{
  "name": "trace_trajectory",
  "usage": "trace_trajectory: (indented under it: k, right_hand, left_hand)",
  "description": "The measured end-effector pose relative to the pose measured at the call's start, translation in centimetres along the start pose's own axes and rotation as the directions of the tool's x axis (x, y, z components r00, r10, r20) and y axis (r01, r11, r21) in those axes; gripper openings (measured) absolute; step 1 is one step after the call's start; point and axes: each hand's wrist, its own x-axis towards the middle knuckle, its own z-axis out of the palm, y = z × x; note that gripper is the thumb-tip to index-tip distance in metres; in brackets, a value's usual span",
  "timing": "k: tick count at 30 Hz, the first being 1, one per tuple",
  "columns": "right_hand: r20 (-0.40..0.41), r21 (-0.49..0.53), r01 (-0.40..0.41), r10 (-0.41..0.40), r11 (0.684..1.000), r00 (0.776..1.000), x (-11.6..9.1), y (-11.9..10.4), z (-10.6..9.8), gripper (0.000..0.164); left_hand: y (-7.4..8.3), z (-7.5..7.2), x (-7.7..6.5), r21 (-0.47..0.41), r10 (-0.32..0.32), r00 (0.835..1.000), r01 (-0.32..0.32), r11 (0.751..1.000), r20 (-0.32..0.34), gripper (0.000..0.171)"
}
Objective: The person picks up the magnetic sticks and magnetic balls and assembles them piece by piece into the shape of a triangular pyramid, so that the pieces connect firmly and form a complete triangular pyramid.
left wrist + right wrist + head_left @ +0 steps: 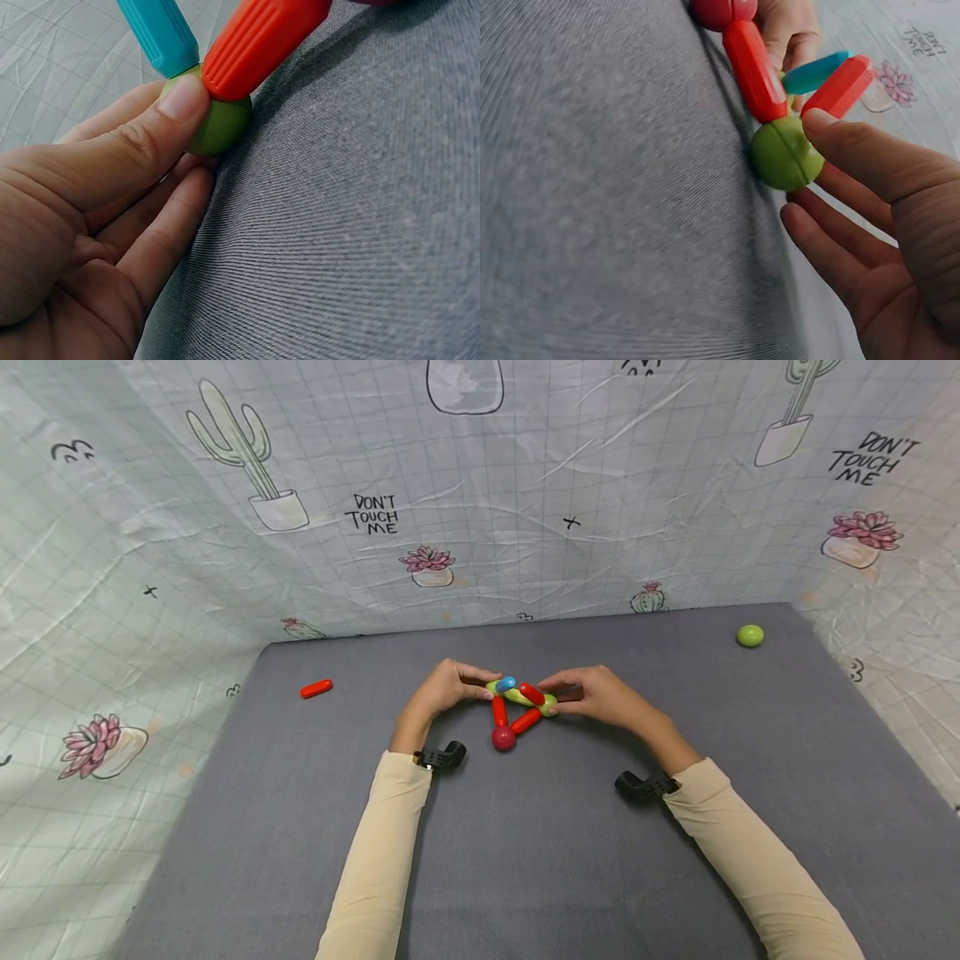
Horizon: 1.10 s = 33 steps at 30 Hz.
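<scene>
A triangle of toy rods and balls lies on the grey cloth. My left hand [447,685] pinches the green ball [223,127] at its far left corner between thumb and fingers. My right hand [603,695] grips another green ball [776,156] at the right corner, thumb close to the base of a raised red rod [841,88]. From the left ball rises a blue rod [161,34]. A yellow-green rod [517,697] spans the two green balls. Two red rods, one seen in the right wrist view [754,71], run to a red ball [503,737] at the near corner.
A loose red rod [317,688] lies at the far left of the grey surface [540,860]. One more green ball [750,636] sits near the back right corner. Behind hangs a printed cloth [495,485] with cactus drawings.
</scene>
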Motion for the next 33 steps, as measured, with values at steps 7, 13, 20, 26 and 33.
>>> trace_trajectory:
  k: [7, 13, 20, 26, 33]
  right_hand:
    - [0.020, -0.056, -0.036, 0.037, 0.998, 0.999, 0.1, 0.4, 0.3, 0.036]
    - [0.012, -0.019, -0.063, 0.063, 0.998, 0.998, 0.3, 0.4, 0.4, 0.034]
    - [0.021, -0.019, -0.101, 0.101, 0.995, 0.995, 0.6, 0.6, 0.4, 0.034]
    - [0.020, 0.004, -0.116, 0.116, 0.993, 0.993, 0.6, 0.8, 0.6, 0.032]
    - [0.011, 0.015, -0.100, 0.100, 0.995, 0.995, 0.4, 1.0, 0.5, 0.032]
  left_hand:
    - [0.0, 0.1, 0.0, -0.013, 0.006, 1.000, -0.007, 1.000, -0.006, 0.030]
    - [0.1, 0.2, -0.1, -0.027, 0.007, 1.000, -0.007, 1.000, -0.012, 0.030]
    - [0.0, 0.2, -0.5, -0.080, 0.001, 1.000, -0.003, 0.997, -0.018, 0.032]
    - [-0.1, -0.3, -1.1, -0.058, 0.058, 0.998, -0.056, 0.997, 0.033, 0.041]
    - [-0.7, -3.4, -3.4, 0.112, 0.089, 0.977, -0.069, 0.991, -0.192, 0.036]
